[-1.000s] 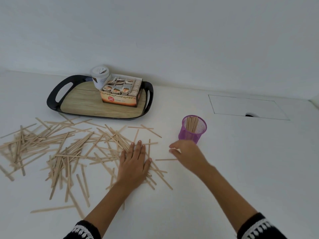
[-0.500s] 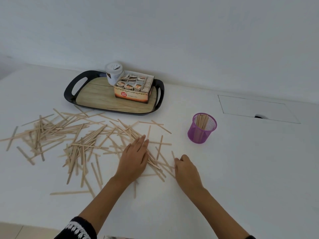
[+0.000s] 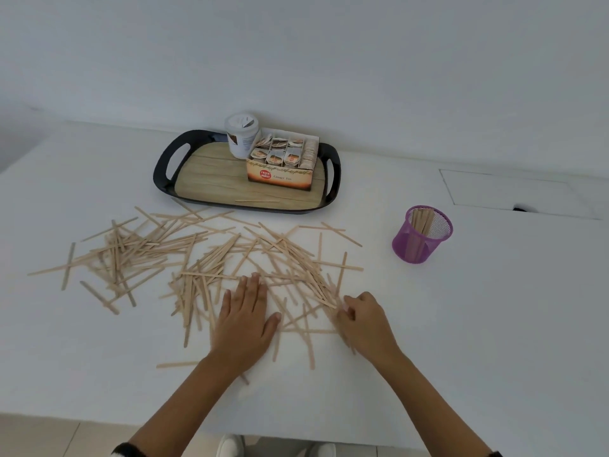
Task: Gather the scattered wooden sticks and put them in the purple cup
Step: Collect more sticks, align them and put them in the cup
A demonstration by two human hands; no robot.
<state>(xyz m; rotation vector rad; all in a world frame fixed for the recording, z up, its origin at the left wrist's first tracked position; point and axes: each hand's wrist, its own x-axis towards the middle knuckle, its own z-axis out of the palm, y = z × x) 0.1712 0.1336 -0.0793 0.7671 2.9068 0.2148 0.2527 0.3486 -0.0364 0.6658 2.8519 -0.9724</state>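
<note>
Dozens of wooden sticks [image 3: 211,258] lie scattered in a loose heap across the white worktop [image 3: 494,308], in front of a black tray [image 3: 164,166]. I have my left hand [image 3: 245,319] flat on the near edge of the heap, its fingers [image 3: 253,285] straight and together, pressing on sticks and gripping nothing. My right hand [image 3: 364,319] sits at the heap's right edge, with fingers [image 3: 346,313] curled down onto the stick ends there; I cannot tell whether any stick is actually pinched. The purple cup [image 3: 421,234] stands upright to the right of the heap, well apart from both hands, with several sticks standing in it. On the tray: a white tub [image 3: 241,133] touching a carton of tea bags [image 3: 283,166], plus one stray stick [image 3: 257,201] on its wood-look base.
</note>
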